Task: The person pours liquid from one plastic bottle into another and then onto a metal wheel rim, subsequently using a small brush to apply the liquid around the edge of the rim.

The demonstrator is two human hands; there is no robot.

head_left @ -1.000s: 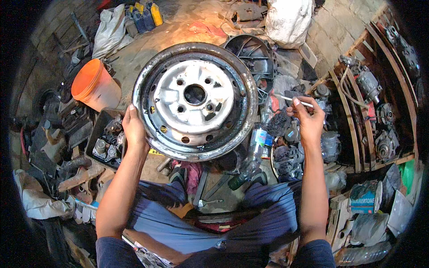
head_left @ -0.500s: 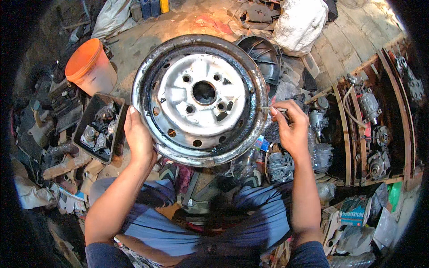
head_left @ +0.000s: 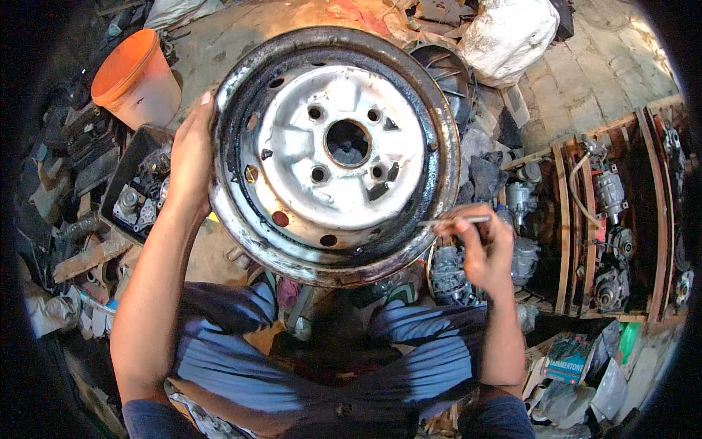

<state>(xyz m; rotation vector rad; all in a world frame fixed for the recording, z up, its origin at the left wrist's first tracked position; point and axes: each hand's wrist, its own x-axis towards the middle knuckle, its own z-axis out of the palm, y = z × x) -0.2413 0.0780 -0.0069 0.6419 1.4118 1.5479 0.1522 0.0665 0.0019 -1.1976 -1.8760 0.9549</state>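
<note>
A steel wheel rim [head_left: 292,157] is held up in front of me, its silver centre facing me. Dark, wet-looking grime coats the channel around that centre and its round holes. My left hand [head_left: 192,157] grips the rim's left edge, thumb on the near side and the other fingers hidden behind. At the lower right edge, my right hand [head_left: 484,249] pinches a thin, slender tool [head_left: 477,219]. Its pale tip points left into the dirty channel; whether it touches the metal I cannot tell. The tool's exact kind is unclear.
An orange bucket [head_left: 135,84] stands at the left, above a black bin [head_left: 117,192] of metal parts. Wooden shelving [head_left: 564,256] with several machine parts is on the right. A white sack [head_left: 508,40] lies at the far right, and a black fan-like part [head_left: 446,73] sits behind the rim.
The rim appears larger and tilted, shifted slightly right. My left hand has moved up and left with its edge. My right hand and the thin tool have dropped lower along the rim's right side.
</note>
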